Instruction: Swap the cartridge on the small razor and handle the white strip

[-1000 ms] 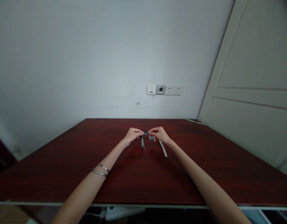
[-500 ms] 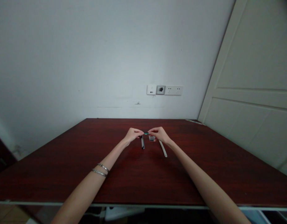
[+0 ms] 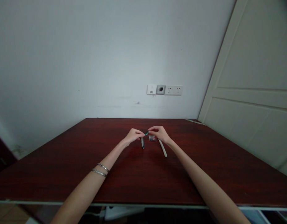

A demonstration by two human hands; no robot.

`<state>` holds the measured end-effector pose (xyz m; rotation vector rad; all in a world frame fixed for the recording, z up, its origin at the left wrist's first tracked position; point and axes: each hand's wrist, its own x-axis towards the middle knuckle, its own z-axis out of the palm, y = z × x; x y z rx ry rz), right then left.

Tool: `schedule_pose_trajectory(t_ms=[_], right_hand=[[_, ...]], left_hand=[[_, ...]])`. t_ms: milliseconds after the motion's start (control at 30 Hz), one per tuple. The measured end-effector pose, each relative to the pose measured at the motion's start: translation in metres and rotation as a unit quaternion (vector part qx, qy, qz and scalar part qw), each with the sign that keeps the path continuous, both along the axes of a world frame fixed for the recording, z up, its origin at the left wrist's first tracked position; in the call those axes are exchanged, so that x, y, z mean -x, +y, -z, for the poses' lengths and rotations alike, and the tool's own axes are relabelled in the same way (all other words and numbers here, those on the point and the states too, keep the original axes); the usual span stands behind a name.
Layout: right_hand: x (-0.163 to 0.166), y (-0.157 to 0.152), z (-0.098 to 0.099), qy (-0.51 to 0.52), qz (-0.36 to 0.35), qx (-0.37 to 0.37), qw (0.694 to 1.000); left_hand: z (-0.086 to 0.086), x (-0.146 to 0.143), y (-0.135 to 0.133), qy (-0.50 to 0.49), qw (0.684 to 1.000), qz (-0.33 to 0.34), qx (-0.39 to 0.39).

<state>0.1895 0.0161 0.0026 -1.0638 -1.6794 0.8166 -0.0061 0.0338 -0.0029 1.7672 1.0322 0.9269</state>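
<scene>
My left hand and my right hand meet above the middle of the table. Both pinch a small, thin green piece between their fingertips, one hand at each end. It tilts, with its right end higher; its kind is too small to make out. Below my left hand lies a slim black-and-white handle-like thing, its far end hidden by the fingers. A small clear packet lies between the hands. Under my right hand, a long whitish handle with a hole at its near end points toward me.
The dark red wooden table reaches back to a white wall with several sockets and switch plates. A pale panelled door stands along the right side. A thin strip lies at the far right corner.
The green piece has gone from nearly level to tilted, its right end raised. My right hand has risen slightly; my left hand has shifted a little to the right.
</scene>
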Motion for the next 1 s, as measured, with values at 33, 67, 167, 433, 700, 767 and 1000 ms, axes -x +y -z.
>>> schedule_pose_trajectory(t_ms=[33,67,167,433,700,767,1000], right_hand=[[0.000,0.000,0.000,0.001,-0.001,-0.004,1.000],[0.001,0.000,0.000,0.001,-0.002,-0.009,1.000],[0.003,-0.001,0.000,-0.006,-0.005,-0.017,1.000],[0.006,-0.003,-0.001,-0.013,-0.010,-0.011,1.000],[0.007,-0.006,-0.004,-0.011,-0.013,-0.016,1.000],[0.008,-0.007,-0.004,-0.013,-0.016,-0.020,1.000],[0.009,-0.006,-0.004,-0.003,0.009,-0.029,1.000]], left_hand=[[0.000,-0.001,-0.001,0.011,1.000,0.009,-0.004],[0.001,-0.002,-0.002,0.022,1.000,0.019,-0.009],[0.002,-0.004,-0.005,0.049,0.997,0.048,-0.028],[-0.002,-0.006,-0.010,0.074,0.993,0.066,-0.070],[-0.007,-0.004,-0.011,0.049,0.995,0.037,-0.078],[-0.005,-0.006,-0.011,0.048,0.995,0.042,-0.072],[-0.003,-0.010,-0.011,-0.022,0.999,0.012,-0.030]])
